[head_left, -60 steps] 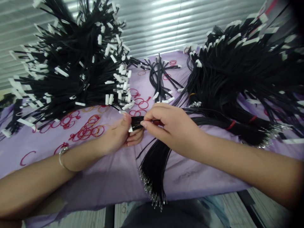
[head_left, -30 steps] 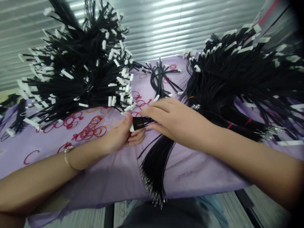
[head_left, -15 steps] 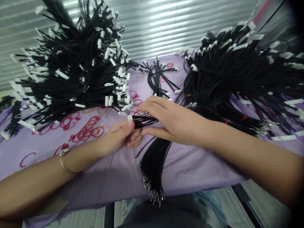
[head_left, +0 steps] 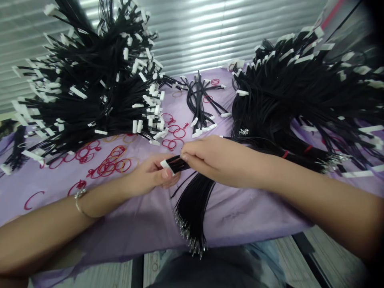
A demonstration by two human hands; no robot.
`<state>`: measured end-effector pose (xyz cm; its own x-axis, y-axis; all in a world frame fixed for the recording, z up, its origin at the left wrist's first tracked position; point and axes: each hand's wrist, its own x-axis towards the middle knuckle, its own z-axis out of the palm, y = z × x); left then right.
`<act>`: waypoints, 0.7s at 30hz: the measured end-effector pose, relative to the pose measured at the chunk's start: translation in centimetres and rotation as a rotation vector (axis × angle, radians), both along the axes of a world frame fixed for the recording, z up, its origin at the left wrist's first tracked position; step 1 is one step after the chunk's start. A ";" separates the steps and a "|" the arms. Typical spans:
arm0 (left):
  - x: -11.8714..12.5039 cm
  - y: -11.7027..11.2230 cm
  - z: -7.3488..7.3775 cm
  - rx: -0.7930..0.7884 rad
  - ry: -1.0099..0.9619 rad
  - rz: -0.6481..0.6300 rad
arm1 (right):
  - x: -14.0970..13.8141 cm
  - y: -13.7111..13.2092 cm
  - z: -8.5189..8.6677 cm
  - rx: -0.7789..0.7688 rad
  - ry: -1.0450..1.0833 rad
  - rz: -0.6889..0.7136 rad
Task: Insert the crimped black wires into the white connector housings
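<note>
Between my hands is a short black wire harness point(head_left: 176, 164) with a white connector on its left end. My left hand point(head_left: 157, 173) pinches it at the connector, thumb on top. The fingers of my right hand point(head_left: 207, 156) are closed round the wires just to the right of the connector. The wires' far end is hidden under my right hand. Below it, a bundle of loose black wires point(head_left: 193, 208) with bare metal terminals fans toward the table's front edge.
A tall heap of black harnesses with white connectors point(head_left: 105, 80) stands on the left, another heap point(head_left: 288, 88) on the right. A few harnesses point(head_left: 198, 100) lie between them. Red rubber bands point(head_left: 108, 164) are scattered on the purple cloth point(head_left: 240, 212). Metal slats point(head_left: 192, 36) rise behind.
My right hand has lowered and its fingers have closed on the wires near the connector. The connector has tilted, and my left hand has turned slightly with it.
</note>
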<state>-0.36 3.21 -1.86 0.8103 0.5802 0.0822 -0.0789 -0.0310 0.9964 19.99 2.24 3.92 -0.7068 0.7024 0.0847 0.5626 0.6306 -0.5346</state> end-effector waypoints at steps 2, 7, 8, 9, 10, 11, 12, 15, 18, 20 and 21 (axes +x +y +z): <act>-0.1 0.0 -0.1 0.014 0.037 -0.012 | -0.2 -0.1 -0.2 -0.032 -0.004 -0.017; -0.2 0.0 -0.1 -0.021 0.100 0.004 | -0.2 0.2 -0.7 -0.008 0.040 -0.045; -0.1 0.0 -0.2 -0.043 0.099 0.018 | -0.2 0.2 -0.8 0.009 0.033 -0.042; 0.1 0.0 -0.2 -0.073 0.088 0.039 | -0.1 0.2 -0.8 0.057 0.035 -0.050; 0.2 0.1 -0.1 -0.109 0.066 0.065 | -0.1 0.1 -0.9 0.145 0.048 -0.072; 0.4 0.1 -0.1 -0.146 0.032 0.094 | -0.1 0.0 -0.8 0.262 0.066 -0.101; 0.6 0.2 0.0 -0.182 -0.013 0.127 | 0.0 -0.1 -0.8 0.396 0.090 -0.130; 1.2 0.6 0.4 -0.259 -0.132 0.173 | 0.0 -0.6 -0.8 0.603 0.107 -0.048; 1.3 0.8 0.8 -0.289 -0.114 0.180 | -0.5 -0.8 -1.7 0.477 -0.003 0.240; 1.3 0.8 1.0 -0.280 -0.076 0.184 | -1.1 -0.8 -2.6 0.325 -0.112 0.299; 1.3 0.9 1.0 -0.273 -0.066 0.183 | -1.3 -0.8 -3.1 0.232 -0.153 0.270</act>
<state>0.91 4.08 -0.86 0.6888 0.7234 -0.0474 -0.1610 0.2164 0.9629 18.68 1.48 0.83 -0.8803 0.4641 0.0987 0.4223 0.8612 -0.2830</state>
